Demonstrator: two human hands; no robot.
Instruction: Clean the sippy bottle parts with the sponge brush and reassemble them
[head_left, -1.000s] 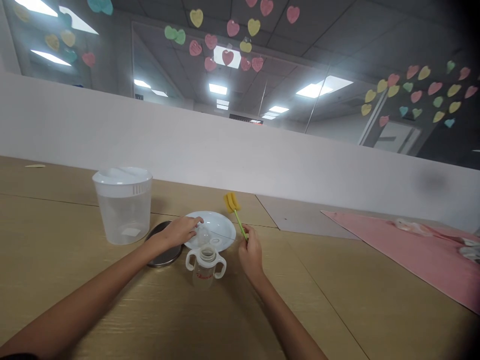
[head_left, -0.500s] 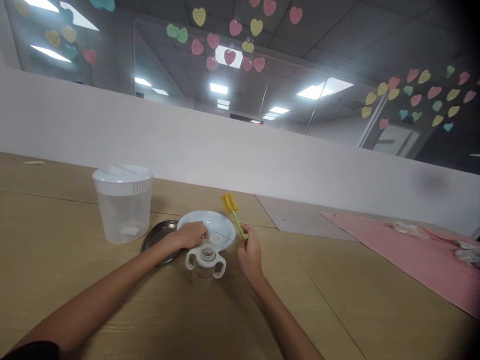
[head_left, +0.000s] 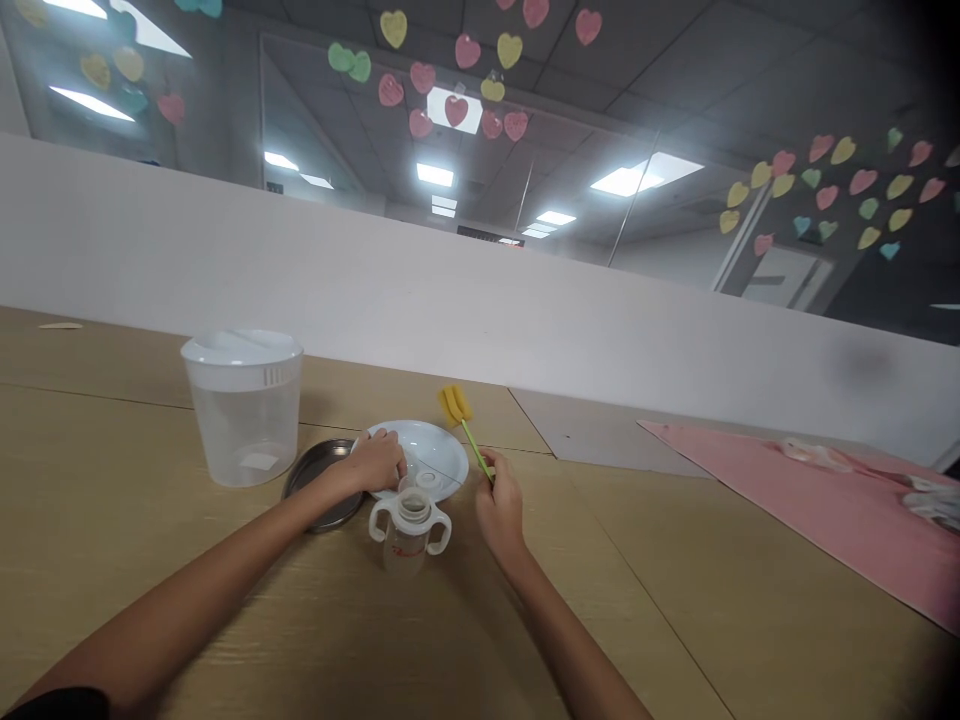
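Note:
My right hand (head_left: 500,508) is closed round the green handle of a sponge brush (head_left: 475,447). Its yellow sponge head points up and away from me. Over the left part of a white plate (head_left: 455,466), my left hand (head_left: 378,462) has its fingers curled together. Something translucent shows by those fingertips, too small to name. A small round white piece lies on the plate. Closer to me stands an uncapped clear baby bottle (head_left: 406,551), upright, with a white two-handled ring (head_left: 440,530) around its neck. A round metal tray (head_left: 339,515) sits partly under my left wrist.
A clear plastic bucket with a white lid (head_left: 241,410) stands at the left. On the right, a pink cloth (head_left: 795,510) carries some crumpled clear plastic (head_left: 814,456). A low white wall (head_left: 420,300) with glass above it borders the table's far side.
My left hand has shifted slightly left and up over the plate, its fingers still curled. The right hand and brush stay almost the same.

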